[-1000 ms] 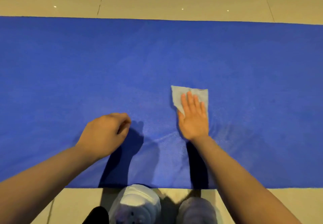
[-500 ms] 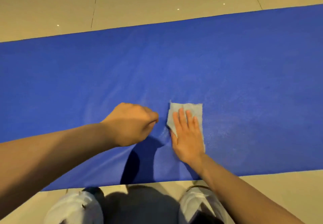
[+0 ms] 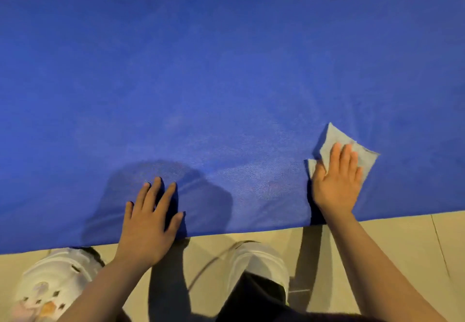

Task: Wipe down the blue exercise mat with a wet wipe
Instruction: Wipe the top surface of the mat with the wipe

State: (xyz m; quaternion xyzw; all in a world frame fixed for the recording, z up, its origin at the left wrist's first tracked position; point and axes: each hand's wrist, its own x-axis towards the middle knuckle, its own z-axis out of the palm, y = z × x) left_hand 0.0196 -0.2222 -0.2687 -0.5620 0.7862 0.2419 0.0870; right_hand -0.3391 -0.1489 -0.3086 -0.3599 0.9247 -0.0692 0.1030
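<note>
- Right hand (image 3: 336, 180): flat, fingers straight and together, pressing the wet wipe (image 3: 334, 140) against the mat; the spread palm probably serves to load the whole sheet evenly, so that it drags rather than bunches.
- Left hand (image 3: 148, 221): open, fingers splayed, resting across the near edge of the blue exercise mat (image 3: 226, 70); apparently a brace, pinning the mat and carrying body weight.
- Wet wipe: partly folded, corners protruding beyond the fingertips, near the mat's front edge, right of centre.
- Mat: lies flat on the tiled floor (image 3: 390, 246), spanning the view; a faint sheen between the hands suggests dampness.
- White shoes (image 3: 259, 261): just off the mat.
</note>
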